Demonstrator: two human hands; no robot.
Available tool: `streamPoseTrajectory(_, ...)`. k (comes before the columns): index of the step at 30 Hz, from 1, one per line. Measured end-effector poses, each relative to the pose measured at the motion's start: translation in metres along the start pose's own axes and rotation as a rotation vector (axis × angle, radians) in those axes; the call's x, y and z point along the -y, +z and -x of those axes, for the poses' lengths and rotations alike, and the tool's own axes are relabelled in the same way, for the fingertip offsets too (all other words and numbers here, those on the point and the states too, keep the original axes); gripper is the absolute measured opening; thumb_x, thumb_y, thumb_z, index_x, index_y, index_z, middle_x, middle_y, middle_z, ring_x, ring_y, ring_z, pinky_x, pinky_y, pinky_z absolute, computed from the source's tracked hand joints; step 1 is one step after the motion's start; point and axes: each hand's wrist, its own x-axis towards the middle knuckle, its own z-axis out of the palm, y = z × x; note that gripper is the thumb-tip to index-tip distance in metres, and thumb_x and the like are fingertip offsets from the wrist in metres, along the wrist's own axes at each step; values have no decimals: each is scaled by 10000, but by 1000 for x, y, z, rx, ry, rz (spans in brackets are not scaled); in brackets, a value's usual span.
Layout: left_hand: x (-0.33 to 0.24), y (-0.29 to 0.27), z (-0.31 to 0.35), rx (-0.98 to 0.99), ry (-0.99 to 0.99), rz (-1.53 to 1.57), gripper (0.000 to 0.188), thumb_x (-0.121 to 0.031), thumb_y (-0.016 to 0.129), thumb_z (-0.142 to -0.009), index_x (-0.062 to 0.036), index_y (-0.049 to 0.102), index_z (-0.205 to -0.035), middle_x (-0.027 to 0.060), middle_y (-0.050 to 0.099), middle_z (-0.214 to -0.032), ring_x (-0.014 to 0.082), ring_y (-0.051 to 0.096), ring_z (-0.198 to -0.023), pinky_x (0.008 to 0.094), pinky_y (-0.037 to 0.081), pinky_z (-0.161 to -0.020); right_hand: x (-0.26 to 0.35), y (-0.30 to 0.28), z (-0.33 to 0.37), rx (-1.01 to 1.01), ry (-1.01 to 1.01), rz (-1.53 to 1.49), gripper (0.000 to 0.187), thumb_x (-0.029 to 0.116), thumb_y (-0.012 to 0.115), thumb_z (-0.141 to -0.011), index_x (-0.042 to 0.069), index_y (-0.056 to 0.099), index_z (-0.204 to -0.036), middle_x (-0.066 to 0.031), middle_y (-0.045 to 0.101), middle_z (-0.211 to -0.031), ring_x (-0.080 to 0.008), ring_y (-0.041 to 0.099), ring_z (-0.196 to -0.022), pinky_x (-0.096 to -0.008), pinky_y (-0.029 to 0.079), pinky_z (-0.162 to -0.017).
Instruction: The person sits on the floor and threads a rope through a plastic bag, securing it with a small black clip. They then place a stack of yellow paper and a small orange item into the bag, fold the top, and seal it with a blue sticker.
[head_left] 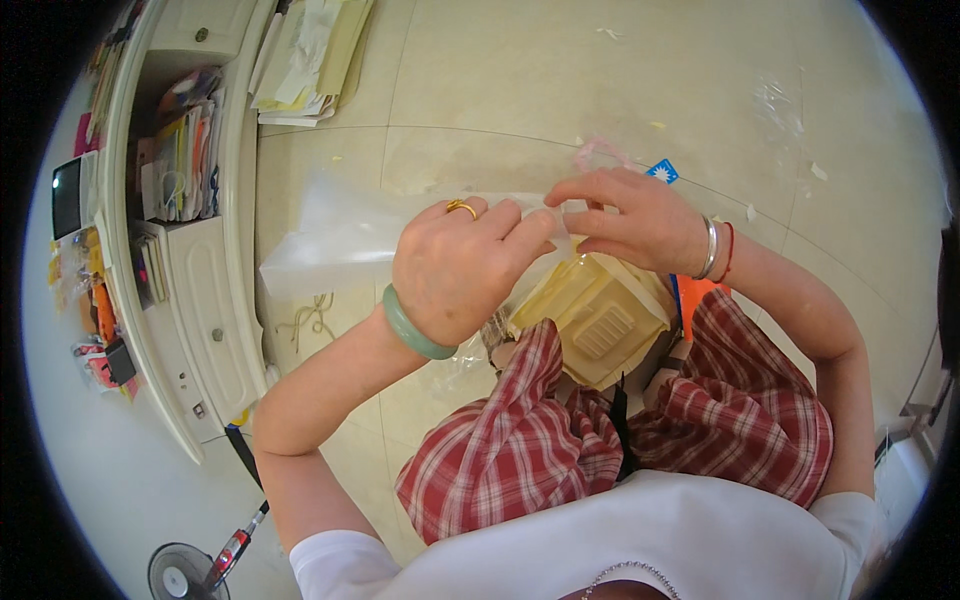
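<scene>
My left hand (462, 262) and right hand (630, 220) both pinch the top edge of a clear, thin plastic bag (345, 235), held just above the cream ribbed plastic box (600, 315) on my lap.

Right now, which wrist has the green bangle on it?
The left wrist: a thick pale-green bangle circles it below the left hand. The right hand has a thin silver bangle and red string instead.

A clear plastic bag (340, 240) is held stretched out flat above a cream plastic box (600, 315).
</scene>
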Motion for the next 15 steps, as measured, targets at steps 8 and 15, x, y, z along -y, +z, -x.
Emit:
streamPoseTrajectory(8,10,-1,1,265,-194,244,147,-248,696,-841,-125,617,-827,69,647,-697,267,630,-593,377,474,-508,3,2,4,29,-32,62,238,88,711,-720,118,623,-939,-28,591,-1101,-217,578,-845,-361,492,-745)
streamPoseTrajectory(15,-19,49,-22,789,-208,217,234,-279,591,-905,-49,635,-918,170,675,-767,348,662,-729,419,523,-648,11,-9,-4,-22,-243,93,180,64,709,-690,72,613,-842,-48,601,-1021,-242,559,-814,-356,485,-706)
